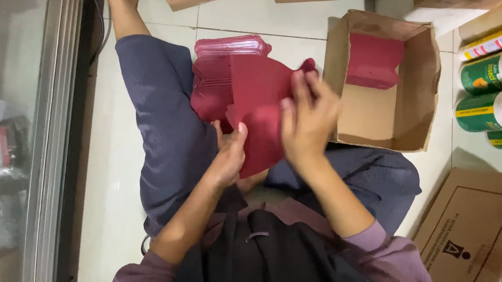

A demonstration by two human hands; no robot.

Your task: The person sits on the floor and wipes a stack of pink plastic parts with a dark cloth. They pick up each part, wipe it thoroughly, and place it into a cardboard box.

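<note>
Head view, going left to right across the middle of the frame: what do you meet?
Metal door frame → left hand → dark red card piece held in both hands → right hand → open cardboard box with a red piece inside → green cans lying on their sides.

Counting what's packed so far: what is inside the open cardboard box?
One dark red card piece leans against the back wall of the box. The right hand covers the box's near left corner.
</note>
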